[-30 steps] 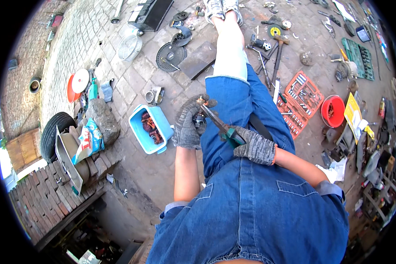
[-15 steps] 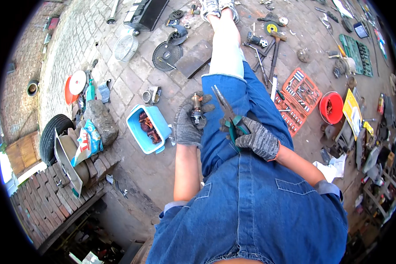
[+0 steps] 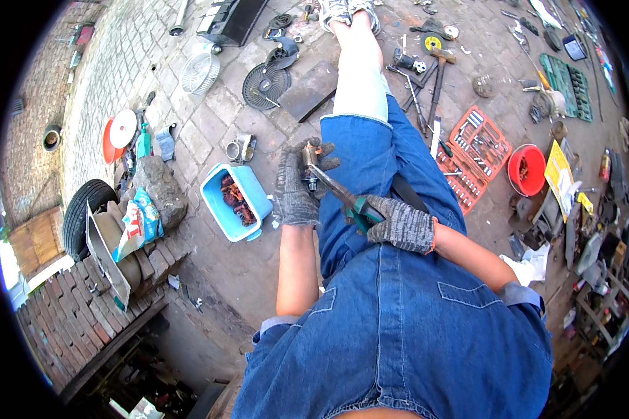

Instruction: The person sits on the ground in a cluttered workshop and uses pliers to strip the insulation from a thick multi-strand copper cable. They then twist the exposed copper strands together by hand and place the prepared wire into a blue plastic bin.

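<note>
My left hand (image 3: 295, 192), in a grey knit glove, is closed around a small metal motor rotor (image 3: 310, 167) with copper-coloured windings, held over my left thigh. In my right hand (image 3: 407, 225), also gloved in grey, is a pair of pliers (image 3: 360, 209) with green handles. The pliers' long jaws point up and left, and their tips reach the rotor's side. Whether the jaws grip it I cannot tell. Left of my left hand stands a light-blue plastic tub (image 3: 215, 222) holding reddish-brown copper scraps (image 3: 237, 202).
An orange socket set case (image 3: 479, 150) lies open beyond my right leg, beside a red bucket (image 3: 526, 171). A hammer (image 3: 437, 84) and a black fan grille (image 3: 265, 87) lie on the paving. A tyre (image 3: 84, 216) and a rock (image 3: 161, 188) are at the left.
My right hand has swung the pliers' jaws left and down, from pointing upward to meeting the rotor. The rotor has shifted slightly up in my left hand.
</note>
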A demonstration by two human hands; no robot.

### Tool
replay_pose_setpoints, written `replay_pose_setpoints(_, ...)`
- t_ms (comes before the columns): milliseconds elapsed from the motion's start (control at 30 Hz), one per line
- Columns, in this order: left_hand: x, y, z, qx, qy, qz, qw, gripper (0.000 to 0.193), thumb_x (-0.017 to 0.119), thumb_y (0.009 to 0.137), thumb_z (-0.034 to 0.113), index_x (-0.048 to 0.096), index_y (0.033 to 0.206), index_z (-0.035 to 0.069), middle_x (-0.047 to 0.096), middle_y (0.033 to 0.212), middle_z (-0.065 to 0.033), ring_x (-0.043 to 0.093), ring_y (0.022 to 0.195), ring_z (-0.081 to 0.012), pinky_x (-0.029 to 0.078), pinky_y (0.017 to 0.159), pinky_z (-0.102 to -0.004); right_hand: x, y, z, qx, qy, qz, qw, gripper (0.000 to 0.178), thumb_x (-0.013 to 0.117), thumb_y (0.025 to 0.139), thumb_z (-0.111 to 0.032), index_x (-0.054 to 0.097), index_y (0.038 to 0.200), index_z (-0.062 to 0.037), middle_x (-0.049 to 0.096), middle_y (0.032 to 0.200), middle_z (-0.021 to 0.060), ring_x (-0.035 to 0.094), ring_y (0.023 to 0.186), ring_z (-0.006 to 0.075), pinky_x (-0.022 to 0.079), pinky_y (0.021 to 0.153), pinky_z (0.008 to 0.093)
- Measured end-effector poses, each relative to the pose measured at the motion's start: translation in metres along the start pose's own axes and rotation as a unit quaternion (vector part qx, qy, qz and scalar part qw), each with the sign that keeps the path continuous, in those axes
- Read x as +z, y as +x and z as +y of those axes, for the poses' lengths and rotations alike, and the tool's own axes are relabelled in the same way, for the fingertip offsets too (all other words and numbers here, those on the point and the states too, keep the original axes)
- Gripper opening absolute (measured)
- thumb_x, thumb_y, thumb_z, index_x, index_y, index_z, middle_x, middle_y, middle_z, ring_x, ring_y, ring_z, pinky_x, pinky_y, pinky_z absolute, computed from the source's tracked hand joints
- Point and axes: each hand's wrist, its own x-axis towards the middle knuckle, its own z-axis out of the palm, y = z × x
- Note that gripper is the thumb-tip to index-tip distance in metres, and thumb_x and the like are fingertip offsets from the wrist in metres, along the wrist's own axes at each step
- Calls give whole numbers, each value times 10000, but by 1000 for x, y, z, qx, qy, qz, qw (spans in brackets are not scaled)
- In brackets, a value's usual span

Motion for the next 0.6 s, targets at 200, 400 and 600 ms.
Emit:
replay_pose_setpoints(200,2,-5,-2,30,57,19,998,461,326,926,392,548,1087,21,642,890,-156,606,571,-134,383,340,-173,-1,5,7,15,69,-30,997,556,682,699,-92,467,1209,-40,558,1089,43,515,949,125,431,830,255)
replay_pose_setpoints(400,-10,-4,-4,60,80,2,995,444,345,923,383,563,1070,24,646,894,-147,545,504,-91,345,349,-159,-3,9,12,32,197,-40,979,547,682,706,-93,467,1205,-30,566,1108,71,544,957,141,448,844,256)
replay_pose_setpoints(600,-9,-6,-1,46,32,-11,998,346,425,889,274,573,1065,16,639,876,-105,494,472,-69,353,357,-176,-3,3,2,18,198,18,980,526,631,709,-43,466,1209,-29,566,1111,71,548,959,139,453,838,253)
